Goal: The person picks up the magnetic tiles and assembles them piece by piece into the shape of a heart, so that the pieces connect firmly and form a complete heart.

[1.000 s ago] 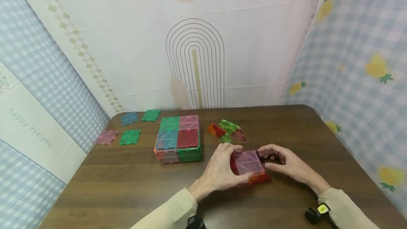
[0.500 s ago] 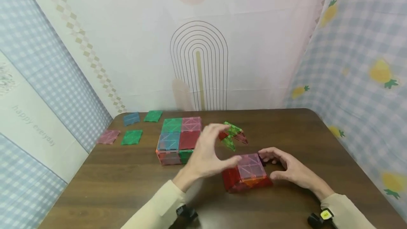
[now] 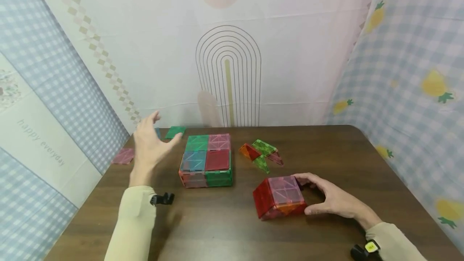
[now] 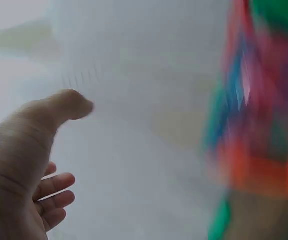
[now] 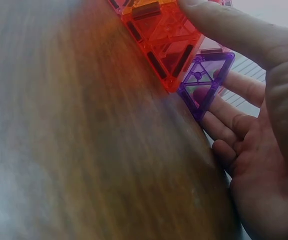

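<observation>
My left hand [image 3: 148, 144] is raised over the left side of the table, thumb and fingers spread, holding nothing. Beyond it lie a green square magnetic tile [image 3: 175, 132] and a mostly hidden blue one; a pink square tile [image 3: 124, 156] lies left of it. At the right, my right hand [image 3: 331, 200] holds the right side of a small magnetic tile block [image 3: 285, 190], pink on top with red sloping sides. In the right wrist view, the thumb touches a red triangle tile [image 5: 169, 62], while the fingers lie behind a purple triangle tile [image 5: 204, 80].
A larger box of magnetic tiles [image 3: 217, 160], with green, pink, blue and red squares on top, stands mid-table. Several loose triangle tiles [image 3: 264, 147] lie to its right. Patterned cloth hangs behind and beside the wooden table [image 3: 210, 228].
My left hand has let go of the small block and swung left past the larger box to the loose squares. The right thumb has come against the block's side.
</observation>
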`<state>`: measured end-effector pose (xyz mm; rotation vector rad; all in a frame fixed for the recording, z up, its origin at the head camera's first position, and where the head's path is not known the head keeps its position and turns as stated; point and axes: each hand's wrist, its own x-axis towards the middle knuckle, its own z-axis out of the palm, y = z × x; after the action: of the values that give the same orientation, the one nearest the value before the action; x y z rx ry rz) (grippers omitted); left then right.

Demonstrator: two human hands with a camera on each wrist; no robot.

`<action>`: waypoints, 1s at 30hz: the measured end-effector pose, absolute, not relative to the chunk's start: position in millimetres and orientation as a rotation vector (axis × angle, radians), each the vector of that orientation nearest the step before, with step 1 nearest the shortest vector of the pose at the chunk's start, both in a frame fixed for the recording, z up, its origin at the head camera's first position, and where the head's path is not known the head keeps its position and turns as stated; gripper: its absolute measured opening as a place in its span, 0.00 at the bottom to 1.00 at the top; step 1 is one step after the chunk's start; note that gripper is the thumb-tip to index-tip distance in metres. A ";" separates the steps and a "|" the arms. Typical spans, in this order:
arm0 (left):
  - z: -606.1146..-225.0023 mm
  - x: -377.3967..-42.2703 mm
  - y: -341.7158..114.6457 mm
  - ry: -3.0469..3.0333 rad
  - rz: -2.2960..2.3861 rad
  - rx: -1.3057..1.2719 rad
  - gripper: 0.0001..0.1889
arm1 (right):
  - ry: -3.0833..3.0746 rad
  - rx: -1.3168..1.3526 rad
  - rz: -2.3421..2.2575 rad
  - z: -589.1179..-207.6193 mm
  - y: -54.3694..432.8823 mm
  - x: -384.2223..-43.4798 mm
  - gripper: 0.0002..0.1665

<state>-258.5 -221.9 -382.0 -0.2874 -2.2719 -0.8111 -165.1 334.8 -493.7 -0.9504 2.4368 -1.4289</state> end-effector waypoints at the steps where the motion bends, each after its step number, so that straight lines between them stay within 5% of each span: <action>1: -389.4 -261.3 -235.3 -2.310 -0.800 -0.233 0.52 | 2.449 -0.952 -1.422 -493.4 334.4 -164.9 0.51; 15: -470.8 -271.9 -302.7 -2.640 -0.708 0.095 0.60 | 2.546 -0.946 -1.369 -494.8 334.1 -166.0 0.49; 30: -487.4 -271.8 -311.3 -2.791 -0.728 0.250 0.53 | 2.542 -0.939 -1.370 -494.5 334.0 -165.5 0.48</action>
<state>-271.8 -311.3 -487.4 0.2503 -2.7913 -0.7283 -165.5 334.0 -494.5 -0.9388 2.5419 -1.3696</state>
